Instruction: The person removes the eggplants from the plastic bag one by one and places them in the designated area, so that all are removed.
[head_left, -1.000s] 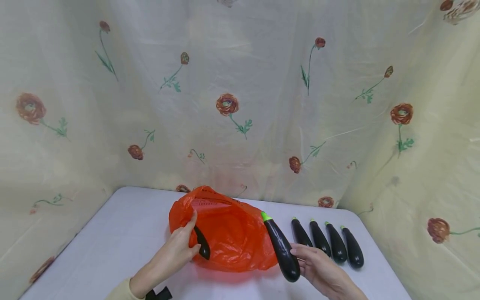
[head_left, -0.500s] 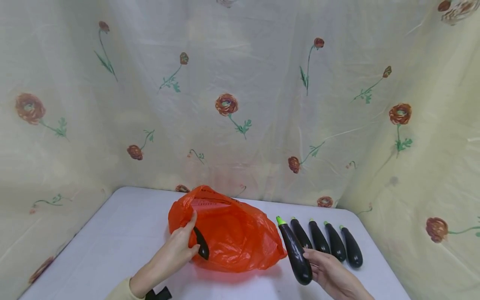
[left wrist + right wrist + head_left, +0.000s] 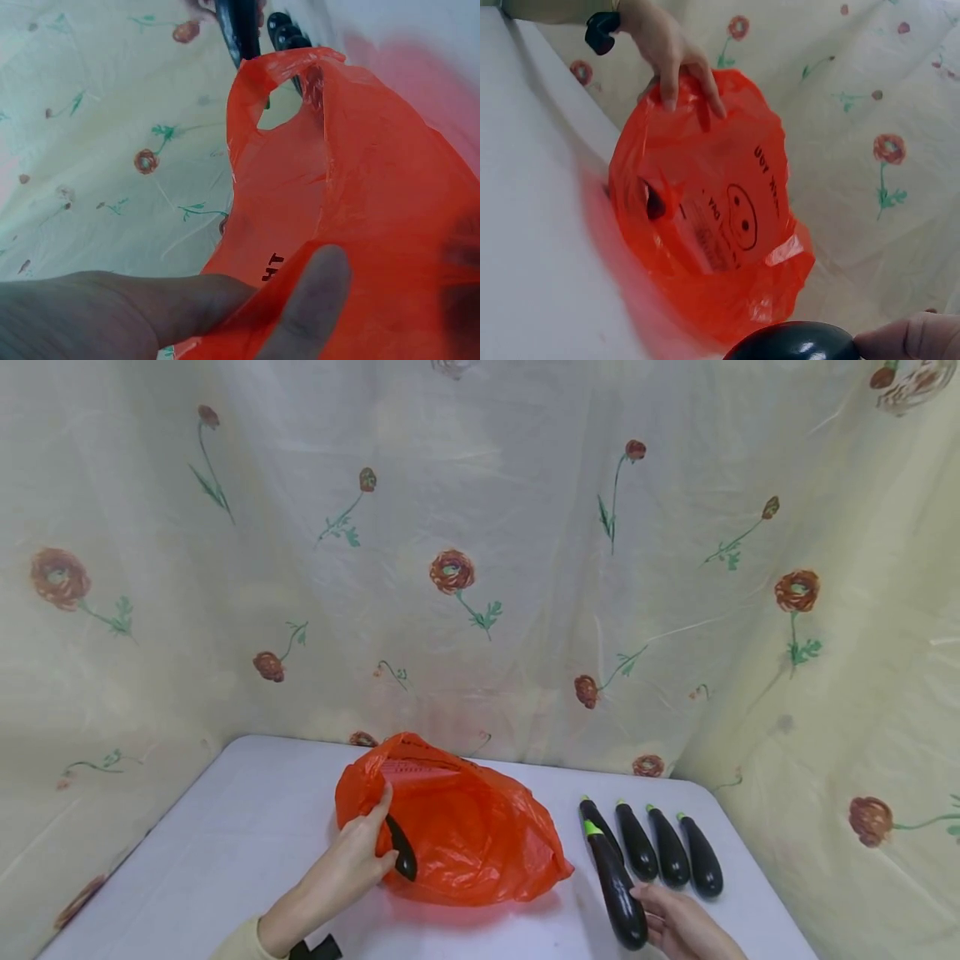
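Note:
My left hand [image 3: 352, 856] pinches the left rim of a red-orange plastic bag [image 3: 480, 835] whose mouth gapes toward me. Thumb and finger hold a fold of the film in the left wrist view. Beside this hand, a glossy dark shape [image 3: 402, 852], like an eggplant's end, shows at the bag's left side; the rest is hidden. My right hand [image 3: 682, 922] holds a dark purple eggplant [image 3: 618, 893] by its thick end, green stem pointing away. Its stem end overlaps the leftmost of several eggplants [image 3: 671, 847] lined up on the table; whether they touch I cannot tell.
The white table [image 3: 247, 810] ends at a flower-printed curtain [image 3: 525, 693] along the back and sides. The bag stands between the left hand and the eggplant row. A black strap [image 3: 318, 948] shows at the left wrist.
My right hand has moved right and toward me with the eggplant, away from the bag's right edge to the row. The bag's right side has spread outward. The left hand stays put.

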